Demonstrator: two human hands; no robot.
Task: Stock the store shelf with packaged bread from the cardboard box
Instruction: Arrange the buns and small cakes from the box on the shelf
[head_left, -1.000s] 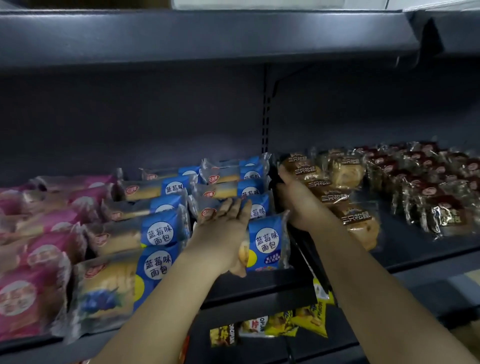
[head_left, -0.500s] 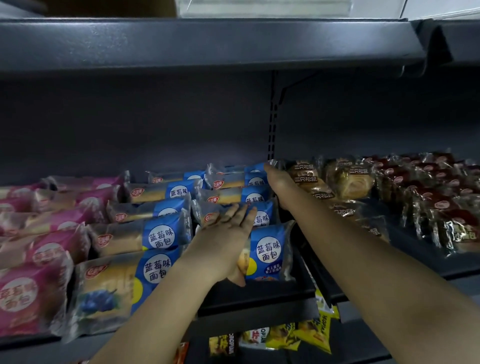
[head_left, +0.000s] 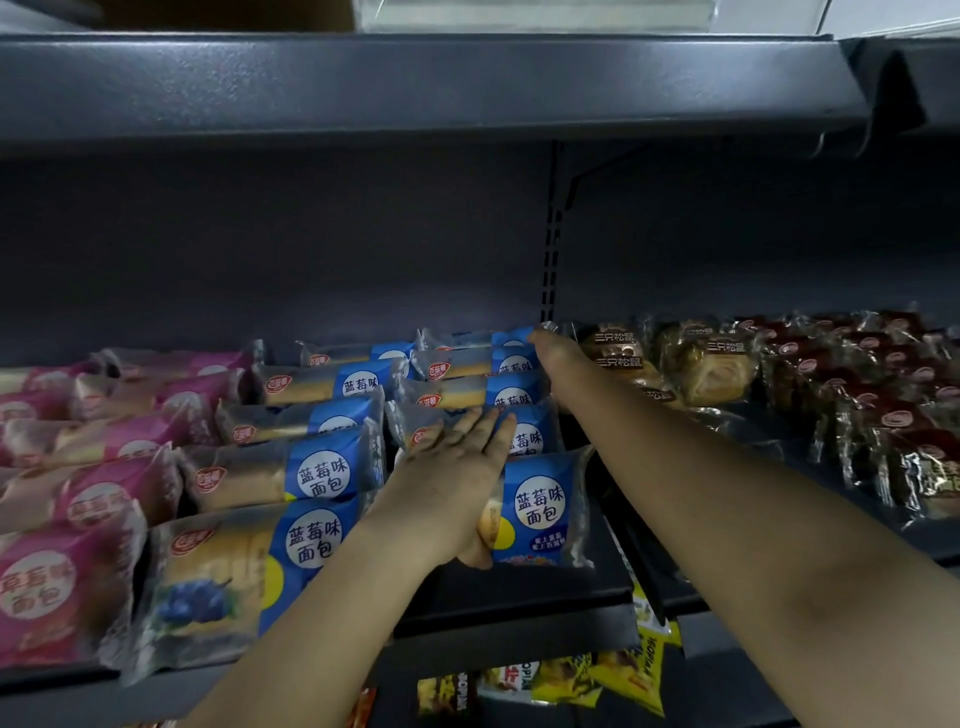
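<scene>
Blueberry bread packets (head_left: 322, 475) lie in two blue columns on the shelf (head_left: 519, 587), running from the front lip (head_left: 514, 631) back to the rear wall. The left hand (head_left: 457, 467) lies flat on the right column. Its fingers are straight and spread over the second packet, its palm covers the left half of the front packet (head_left: 543, 512), and it grips nothing. The right hand (head_left: 553, 353) reaches to 12 o'clock of that column and touches the right end of the rearmost packet. Its fingers are hidden behind the hand, so its hold cannot be told.

A bare dark strip of shelf shows between the front packet and the lip. At 9 o'clock of the blue columns the strawberry bread packets (head_left: 67, 582) sit tight against them. At 3 o'clock there is a narrow gap, crossed by the right forearm, then brown pastry packets (head_left: 711, 364) and, further on, dark red packets (head_left: 883, 415). The slotted upright (head_left: 550, 260) rises behind that gap. There is much open room between the packets and the upper shelf (head_left: 415, 83). Yellow snack bags (head_left: 628, 675) show below the lip at 6 o'clock.
</scene>
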